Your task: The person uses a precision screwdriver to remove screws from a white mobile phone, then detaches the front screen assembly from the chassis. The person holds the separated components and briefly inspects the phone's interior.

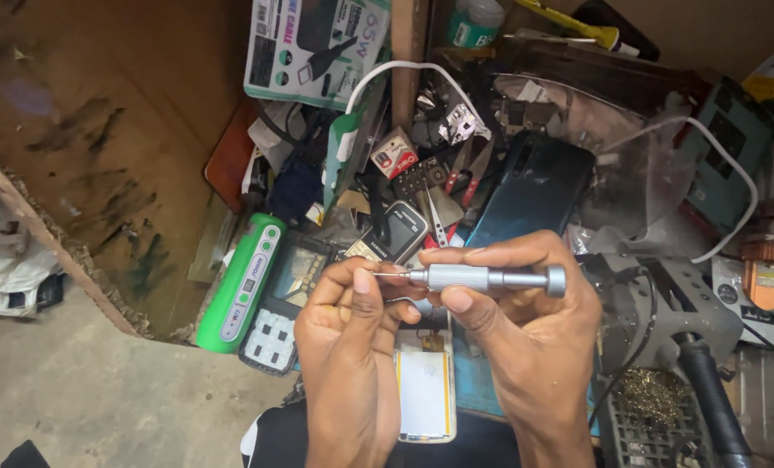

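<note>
My right hand (525, 338) grips a small silver precision screwdriver (491, 278), held level with its thin tip pointing left. My left hand (348, 347) pinches that tip between thumb and fingers; whether it holds a small part there I cannot tell. Under both hands lies an opened phone (426, 390) with a white battery showing, resting on a blue mat (473, 381).
A cluttered bench holds a green power bank (241, 286), an old keypad phone (283, 303), a small bar phone (394, 232), a dark smartphone (534, 186), white cables (734, 173), a boxed charger (317, 48) and a tool stand (682, 312). A brown wooden panel (118, 130) stands left.
</note>
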